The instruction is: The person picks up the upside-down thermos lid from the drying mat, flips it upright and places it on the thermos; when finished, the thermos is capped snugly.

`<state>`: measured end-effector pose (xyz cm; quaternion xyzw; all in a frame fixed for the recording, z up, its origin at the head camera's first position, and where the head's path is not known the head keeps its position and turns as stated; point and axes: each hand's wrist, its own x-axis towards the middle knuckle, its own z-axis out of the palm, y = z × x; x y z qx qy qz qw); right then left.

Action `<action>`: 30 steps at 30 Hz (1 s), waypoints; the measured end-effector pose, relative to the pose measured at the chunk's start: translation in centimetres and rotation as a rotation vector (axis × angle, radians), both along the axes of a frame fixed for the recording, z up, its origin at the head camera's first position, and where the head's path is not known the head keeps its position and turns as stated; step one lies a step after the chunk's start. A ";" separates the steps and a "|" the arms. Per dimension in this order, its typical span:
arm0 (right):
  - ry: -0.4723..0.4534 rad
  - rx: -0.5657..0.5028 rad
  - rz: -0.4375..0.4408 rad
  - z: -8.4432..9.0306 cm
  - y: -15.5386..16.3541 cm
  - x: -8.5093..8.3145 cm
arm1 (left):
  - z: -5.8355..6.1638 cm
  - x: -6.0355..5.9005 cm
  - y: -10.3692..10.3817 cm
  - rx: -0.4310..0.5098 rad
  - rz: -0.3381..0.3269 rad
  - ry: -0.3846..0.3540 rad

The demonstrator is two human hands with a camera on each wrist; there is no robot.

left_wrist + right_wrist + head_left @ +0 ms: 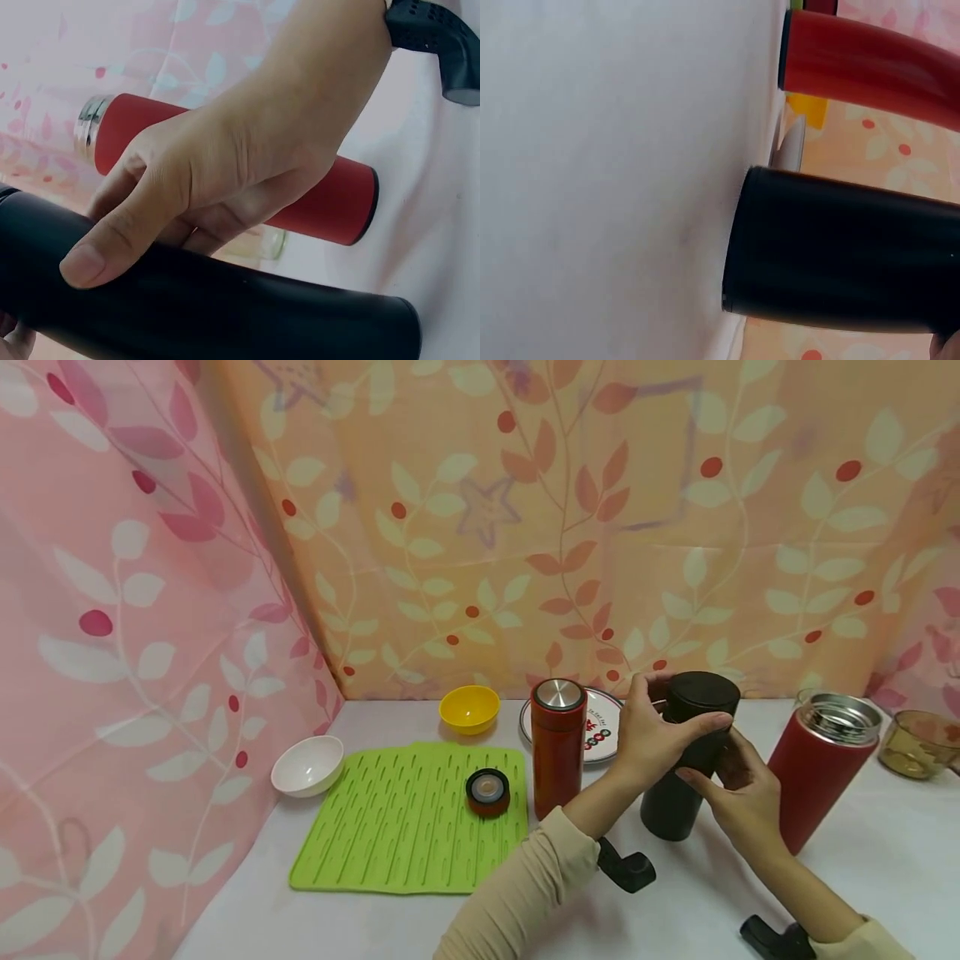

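Beige sleeves [517, 897] come closest in the head view, leading to both hands. Between them is a tall black bottle [667, 808]: the left hand [654, 733] grips it near the top, and the right hand [750, 785] grips it lower, from the other side. An orange-red flask [555, 760] with a steel-topped cap stands just left of the hands, a plate [606, 706] behind it. Farther left, a green mat [397, 835] carries a small round cap [487, 793]. Right of the hands is an open-mouthed red flask [817, 777] on the white tabletop [645, 935].

At the left wrist, the right hand's thumb presses along the bottle's side, the red flask beyond that hand.

At the right wrist, the bottle's lower body fills the middle; whether its base touches the tabletop I cannot tell.
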<state>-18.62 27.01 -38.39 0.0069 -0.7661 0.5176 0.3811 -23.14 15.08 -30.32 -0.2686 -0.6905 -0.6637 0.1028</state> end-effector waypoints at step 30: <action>-0.007 -0.062 0.032 -0.3 0.1 -0.2 | -0.2 0.2 -1.2 0.027 -0.145 0.025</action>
